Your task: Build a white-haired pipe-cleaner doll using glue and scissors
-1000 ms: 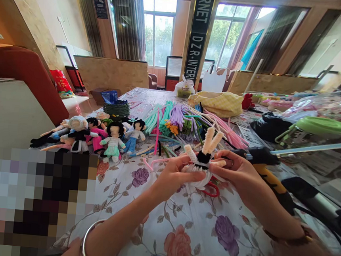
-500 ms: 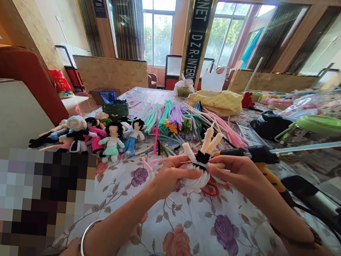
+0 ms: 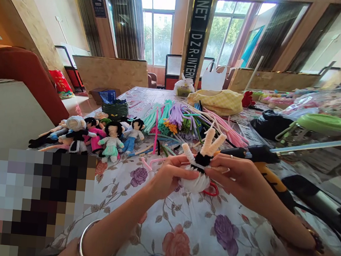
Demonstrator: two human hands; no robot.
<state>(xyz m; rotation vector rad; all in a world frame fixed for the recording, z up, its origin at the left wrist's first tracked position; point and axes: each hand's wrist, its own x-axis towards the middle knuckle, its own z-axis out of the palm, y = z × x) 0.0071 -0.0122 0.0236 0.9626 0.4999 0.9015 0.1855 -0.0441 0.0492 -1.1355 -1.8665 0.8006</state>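
Note:
Between my two hands is a fuzzy pipe-cleaner doll [image 3: 196, 182] with a rounded white part low down, a black middle and cream limbs pointing up. My left hand [image 3: 171, 172] pinches it from the left, thumb on the dark band. From the right, my right hand [image 3: 230, 171] grips it with thumb and fingers, partly hiding a cream limb. Just under the doll, red-handled scissors [image 3: 213, 189] show only a red loop on the flowered tablecloth [image 3: 137, 236].
Finished dolls [image 3: 112, 141] lie at the left, near a dark green stack [image 3: 115, 109]. Pipe-cleaner bundles [image 3: 175, 118] spread beyond my hands, with a yellow checked pouch [image 3: 217, 101] behind. A black-and-yellow glue gun [image 3: 263, 156] and a green-lidded jar [image 3: 320, 123] stand right.
The doll has tilted slightly, its upright cream limbs leaning further right. My right hand has shifted its fingers on the doll; the left stays nearly in place.

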